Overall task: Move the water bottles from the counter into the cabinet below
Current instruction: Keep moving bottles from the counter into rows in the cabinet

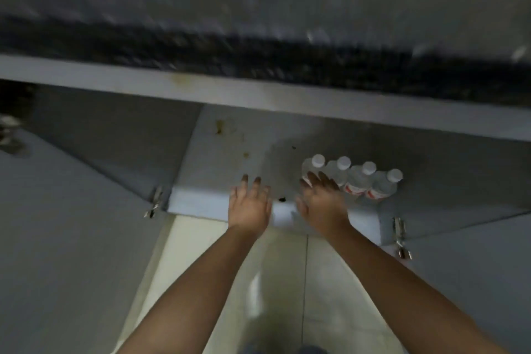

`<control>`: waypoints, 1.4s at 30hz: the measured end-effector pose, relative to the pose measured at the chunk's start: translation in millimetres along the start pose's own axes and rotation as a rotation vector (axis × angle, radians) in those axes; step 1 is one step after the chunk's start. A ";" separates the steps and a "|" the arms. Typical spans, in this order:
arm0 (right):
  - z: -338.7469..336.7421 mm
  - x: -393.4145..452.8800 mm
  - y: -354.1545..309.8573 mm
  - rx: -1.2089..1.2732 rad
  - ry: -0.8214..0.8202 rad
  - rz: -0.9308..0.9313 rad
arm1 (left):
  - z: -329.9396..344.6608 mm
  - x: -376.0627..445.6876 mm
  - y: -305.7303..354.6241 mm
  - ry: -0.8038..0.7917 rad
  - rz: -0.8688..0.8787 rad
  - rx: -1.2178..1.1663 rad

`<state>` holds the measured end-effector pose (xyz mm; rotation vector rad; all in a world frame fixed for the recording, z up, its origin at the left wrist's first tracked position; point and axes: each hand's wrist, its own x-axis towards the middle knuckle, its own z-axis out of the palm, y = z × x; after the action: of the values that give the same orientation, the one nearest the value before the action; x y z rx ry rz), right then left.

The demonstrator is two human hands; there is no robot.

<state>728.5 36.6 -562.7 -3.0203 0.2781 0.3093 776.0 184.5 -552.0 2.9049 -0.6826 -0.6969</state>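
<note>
Reaching into the open cabinet (201,201), the left hand (249,204) hovers flat and empty, fingers spread. The right hand (321,201), open, touches the leftmost of four upright water bottles (356,178) standing in a row on the cabinet floor, below the dark counter (258,52).

We see four clear plastic white-capped water bottles (355,178) upright on the grey cabinet floor (230,146), our open right hand (321,198) touching the leftmost.

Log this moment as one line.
bottles: four in cabinet row | right hand: open at leftmost | left hand: open, empty | doors: open
</note>
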 end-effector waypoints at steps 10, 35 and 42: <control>-141.9 -107.1 -110.5 -0.011 -0.126 -0.178 | -133.5 -195.0 -48.3 -0.104 -0.228 -0.121; -402.3 -34.1 -141.8 0.108 0.514 -0.005 | -415.0 -208.7 -87.5 0.355 -0.054 -0.023; -392.6 14.5 -120.4 0.181 0.405 0.040 | -427.4 -132.1 -59.3 0.260 0.047 0.065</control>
<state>840.7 108.7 -174.1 -2.8722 0.3725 -0.3149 886.0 283.9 -125.8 2.9508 -0.7500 -0.2889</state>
